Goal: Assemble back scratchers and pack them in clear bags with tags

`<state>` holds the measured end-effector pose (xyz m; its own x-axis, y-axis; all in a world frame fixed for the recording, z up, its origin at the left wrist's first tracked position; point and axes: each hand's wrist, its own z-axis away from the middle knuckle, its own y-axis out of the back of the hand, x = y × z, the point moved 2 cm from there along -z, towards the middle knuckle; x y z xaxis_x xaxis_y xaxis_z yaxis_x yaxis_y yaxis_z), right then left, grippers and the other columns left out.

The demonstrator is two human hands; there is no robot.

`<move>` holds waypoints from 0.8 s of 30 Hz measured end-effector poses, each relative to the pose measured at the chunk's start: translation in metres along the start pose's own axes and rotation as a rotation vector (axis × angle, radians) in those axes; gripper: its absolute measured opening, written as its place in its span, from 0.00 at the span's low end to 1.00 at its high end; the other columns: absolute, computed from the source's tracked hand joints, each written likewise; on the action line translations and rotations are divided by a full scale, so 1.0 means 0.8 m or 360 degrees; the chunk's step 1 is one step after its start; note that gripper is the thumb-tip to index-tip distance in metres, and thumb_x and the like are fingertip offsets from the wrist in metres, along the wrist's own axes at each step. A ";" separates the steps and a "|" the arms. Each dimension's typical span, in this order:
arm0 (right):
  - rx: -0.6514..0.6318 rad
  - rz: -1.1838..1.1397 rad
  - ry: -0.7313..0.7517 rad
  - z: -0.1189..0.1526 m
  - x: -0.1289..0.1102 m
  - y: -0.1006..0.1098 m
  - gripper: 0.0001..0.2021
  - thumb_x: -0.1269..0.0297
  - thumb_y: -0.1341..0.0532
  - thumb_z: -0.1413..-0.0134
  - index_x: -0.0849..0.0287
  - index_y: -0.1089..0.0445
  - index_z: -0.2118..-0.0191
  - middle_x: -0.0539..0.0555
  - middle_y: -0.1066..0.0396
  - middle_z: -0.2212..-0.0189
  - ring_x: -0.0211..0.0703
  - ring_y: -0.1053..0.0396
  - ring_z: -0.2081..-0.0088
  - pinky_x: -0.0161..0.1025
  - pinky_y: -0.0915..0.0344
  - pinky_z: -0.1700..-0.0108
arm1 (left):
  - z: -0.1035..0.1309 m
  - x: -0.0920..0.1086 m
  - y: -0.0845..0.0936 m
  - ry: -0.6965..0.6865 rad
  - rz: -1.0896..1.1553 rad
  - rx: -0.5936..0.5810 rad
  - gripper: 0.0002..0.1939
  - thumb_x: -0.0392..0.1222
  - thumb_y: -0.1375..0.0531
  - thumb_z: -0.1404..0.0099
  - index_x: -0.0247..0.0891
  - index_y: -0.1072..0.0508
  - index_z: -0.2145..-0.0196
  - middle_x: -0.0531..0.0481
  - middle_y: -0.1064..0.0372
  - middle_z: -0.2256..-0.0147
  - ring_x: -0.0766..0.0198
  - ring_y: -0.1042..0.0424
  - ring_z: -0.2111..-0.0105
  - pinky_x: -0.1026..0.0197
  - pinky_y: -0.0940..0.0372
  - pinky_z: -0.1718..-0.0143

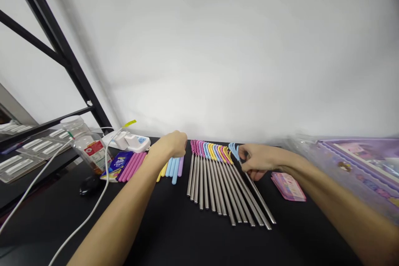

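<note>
A row of metal rods (213, 187) with pink, blue, yellow and purple ends lies side by side on the black tabletop (174, 232). At the row's right end, my right hand (257, 160) has its fingers closed on a blue-ended metal rod (262, 199), just below its forked-looking blue end. My left hand (173, 143) is closed, knuckles up, over a row of coloured sticks; what it holds, if anything, is hidden. Blue sticks (175, 170) show beside that hand, and pink sticks (132, 166) lie left of my forearm. My forearm covers part of this row.
A clear plastic jar (93, 149), a purple packet (118, 164), a white power strip (137, 143) and a black mouse (89, 185) stand at left. A white cable (101, 203) crosses the table. Pink cards (288, 186) and a purple plastic-wrapped package (352, 170) lie at right.
</note>
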<state>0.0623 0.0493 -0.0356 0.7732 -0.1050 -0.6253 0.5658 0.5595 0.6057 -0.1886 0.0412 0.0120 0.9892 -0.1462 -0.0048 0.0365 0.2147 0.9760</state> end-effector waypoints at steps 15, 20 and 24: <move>0.0097 -0.0487 0.0364 0.032 -0.030 0.003 0.19 0.72 0.35 0.61 0.55 0.46 0.65 0.43 0.34 0.79 0.36 0.30 0.77 0.37 0.27 0.70 | -0.014 0.007 -0.019 0.0156 0.0126 -0.0192 0.20 0.24 0.40 0.57 0.32 0.25 0.63 0.43 0.24 0.74 0.58 0.25 0.75 0.60 0.31 0.71; 0.0119 -0.0706 0.0389 0.038 -0.031 0.010 0.22 0.71 0.34 0.58 0.57 0.41 0.56 0.48 0.28 0.74 0.38 0.27 0.72 0.38 0.26 0.64 | -0.009 0.009 -0.007 0.0078 0.0141 -0.0121 0.18 0.30 0.37 0.57 0.31 0.25 0.63 0.40 0.24 0.71 0.55 0.25 0.72 0.60 0.33 0.72; 0.0195 -0.0933 0.0612 0.049 -0.039 0.022 0.14 0.64 0.32 0.55 0.62 0.31 0.61 0.57 0.25 0.66 0.44 0.25 0.62 0.41 0.27 0.55 | 0.013 0.017 0.024 -0.0353 0.0429 -0.0053 0.15 0.40 0.36 0.49 0.34 0.24 0.62 0.45 0.23 0.66 0.59 0.26 0.66 0.63 0.34 0.67</move>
<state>0.0592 0.0300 0.0141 0.1889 -0.0503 -0.9807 0.9033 0.4006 0.1534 -0.1763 0.0330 0.0333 0.9093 -0.2851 0.3032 -0.2137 0.3052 0.9280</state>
